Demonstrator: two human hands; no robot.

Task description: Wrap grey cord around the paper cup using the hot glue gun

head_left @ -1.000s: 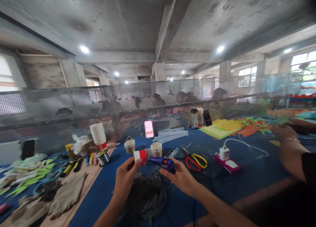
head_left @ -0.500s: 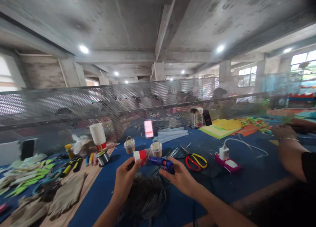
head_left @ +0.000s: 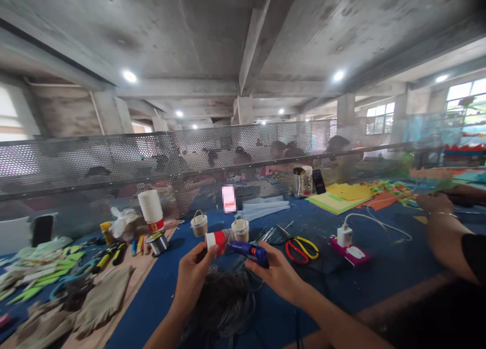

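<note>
My left hand (head_left: pixel 192 278) is closed round a small paper cup (head_left: pixel 215 240) with a red band, held on its side above the blue table (head_left: pixel 379 273). My right hand (head_left: pixel 279 274) grips a blue and purple glue gun (head_left: pixel 248 250) whose nozzle points left at the cup. A tangle of grey cord (head_left: pixel 224 303) lies under both hands. Two small cup baskets with handles (head_left: pixel 199 224) (head_left: pixel 240 228) stand just beyond the cup.
Yellow-handled scissors (head_left: pixel 301 248), a white charger on a pink power strip (head_left: pixel 348 245), a stack of paper cups (head_left: pixel 151 210), a wire spool (head_left: pixel 157 242), pliers and green cut-outs (head_left: pixel 45 268) crowd the table. A co-worker's arm (head_left: pixel 444 237) works at right. A perforated metal screen (head_left: pixel 114 172) backs the table.
Hardly anything differs: both hands keep the cup and glue gun together. The co-worker's hand at right has shifted slightly.
</note>
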